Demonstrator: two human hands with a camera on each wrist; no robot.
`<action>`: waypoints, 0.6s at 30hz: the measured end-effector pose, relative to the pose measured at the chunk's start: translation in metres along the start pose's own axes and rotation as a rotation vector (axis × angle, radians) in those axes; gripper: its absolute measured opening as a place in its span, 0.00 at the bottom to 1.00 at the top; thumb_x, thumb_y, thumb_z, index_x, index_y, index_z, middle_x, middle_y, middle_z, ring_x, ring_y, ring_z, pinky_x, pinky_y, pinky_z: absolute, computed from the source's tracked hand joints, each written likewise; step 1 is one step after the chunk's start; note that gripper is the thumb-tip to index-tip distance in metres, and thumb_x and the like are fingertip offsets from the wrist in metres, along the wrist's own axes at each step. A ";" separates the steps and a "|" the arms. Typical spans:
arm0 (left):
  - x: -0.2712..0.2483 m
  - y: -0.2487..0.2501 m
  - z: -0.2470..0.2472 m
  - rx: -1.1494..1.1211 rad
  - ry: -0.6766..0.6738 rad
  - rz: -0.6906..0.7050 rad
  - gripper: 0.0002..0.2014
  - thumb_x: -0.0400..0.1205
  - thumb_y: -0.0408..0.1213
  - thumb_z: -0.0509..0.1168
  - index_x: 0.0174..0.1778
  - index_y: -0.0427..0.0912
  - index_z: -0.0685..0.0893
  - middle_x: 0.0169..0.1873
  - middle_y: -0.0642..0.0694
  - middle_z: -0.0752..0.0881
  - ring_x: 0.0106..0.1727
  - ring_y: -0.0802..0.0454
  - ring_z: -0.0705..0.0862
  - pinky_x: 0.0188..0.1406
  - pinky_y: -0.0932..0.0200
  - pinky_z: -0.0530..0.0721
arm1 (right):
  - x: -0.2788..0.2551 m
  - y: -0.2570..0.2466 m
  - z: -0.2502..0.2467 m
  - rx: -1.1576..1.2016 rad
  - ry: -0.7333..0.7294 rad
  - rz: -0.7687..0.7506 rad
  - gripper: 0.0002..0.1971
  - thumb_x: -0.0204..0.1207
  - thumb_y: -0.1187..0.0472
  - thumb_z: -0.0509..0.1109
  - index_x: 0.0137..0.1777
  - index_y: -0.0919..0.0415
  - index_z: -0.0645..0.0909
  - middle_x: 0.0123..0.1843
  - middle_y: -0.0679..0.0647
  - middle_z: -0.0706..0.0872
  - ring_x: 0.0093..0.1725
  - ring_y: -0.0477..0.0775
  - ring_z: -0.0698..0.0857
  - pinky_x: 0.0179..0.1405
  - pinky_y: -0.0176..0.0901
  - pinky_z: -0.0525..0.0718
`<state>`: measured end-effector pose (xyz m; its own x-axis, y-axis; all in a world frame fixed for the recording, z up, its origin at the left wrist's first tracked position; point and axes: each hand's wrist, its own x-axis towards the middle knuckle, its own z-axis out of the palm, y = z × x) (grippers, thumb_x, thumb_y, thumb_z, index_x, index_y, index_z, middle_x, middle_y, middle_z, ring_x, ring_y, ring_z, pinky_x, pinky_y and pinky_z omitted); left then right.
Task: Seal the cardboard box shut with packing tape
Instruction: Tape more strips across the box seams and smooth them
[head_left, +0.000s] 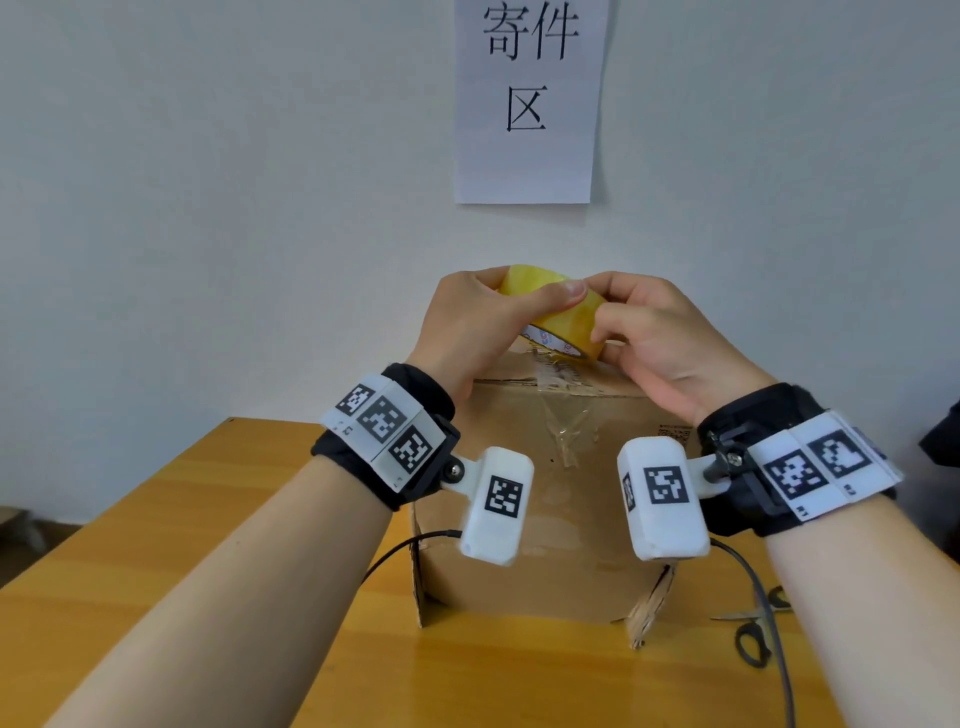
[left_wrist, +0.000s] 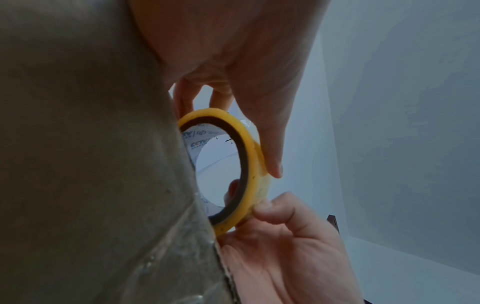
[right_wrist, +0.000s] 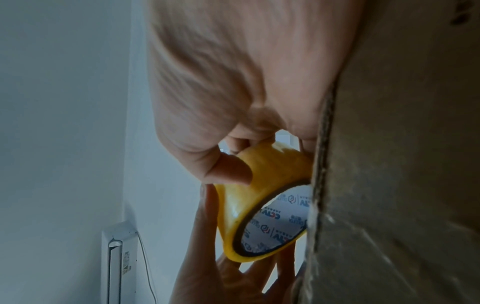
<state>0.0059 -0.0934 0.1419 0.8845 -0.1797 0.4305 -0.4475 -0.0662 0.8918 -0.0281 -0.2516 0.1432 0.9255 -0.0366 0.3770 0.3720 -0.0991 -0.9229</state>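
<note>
Fingers (head_left: 563, 291) of both hands are curled round the yellow tape roll (head_left: 558, 317), held just above the cardboard box (head_left: 540, 519) on the worktop (head_left: 208, 597). Old crumpled tape crosses the near face; I judge no fresh strip pulled yet, so sealing remains.

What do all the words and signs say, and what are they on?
"寄件区": paper sign on the wall.
"CCTV": printed again and again inside the tape roll; the small print beside it is too blurred.
Label on the cardboard box: too small to read.
Square black-and-white code markers on the wrist cameras: no words.
</note>
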 end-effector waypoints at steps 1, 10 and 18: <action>0.000 0.000 0.000 0.003 -0.001 0.001 0.19 0.68 0.57 0.81 0.44 0.46 0.93 0.37 0.50 0.93 0.39 0.55 0.91 0.42 0.59 0.87 | 0.000 0.000 0.000 -0.010 0.003 0.004 0.19 0.67 0.82 0.58 0.48 0.63 0.84 0.49 0.65 0.81 0.50 0.62 0.81 0.52 0.55 0.79; 0.001 -0.001 -0.001 -0.046 -0.024 -0.031 0.20 0.69 0.56 0.80 0.47 0.44 0.93 0.39 0.48 0.94 0.43 0.51 0.93 0.53 0.50 0.90 | -0.002 -0.005 0.002 0.007 -0.008 0.022 0.14 0.74 0.79 0.61 0.49 0.65 0.83 0.50 0.65 0.83 0.50 0.61 0.83 0.52 0.53 0.84; 0.003 -0.002 0.000 -0.044 -0.026 -0.034 0.21 0.69 0.56 0.80 0.47 0.42 0.93 0.39 0.47 0.94 0.42 0.50 0.93 0.49 0.52 0.91 | 0.000 -0.004 0.003 -0.021 -0.012 0.018 0.15 0.73 0.80 0.61 0.50 0.65 0.83 0.50 0.64 0.83 0.51 0.61 0.83 0.52 0.52 0.84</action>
<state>0.0092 -0.0935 0.1418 0.8950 -0.2040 0.3967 -0.4107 -0.0298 0.9113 -0.0296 -0.2481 0.1461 0.9328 -0.0268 0.3594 0.3539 -0.1197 -0.9276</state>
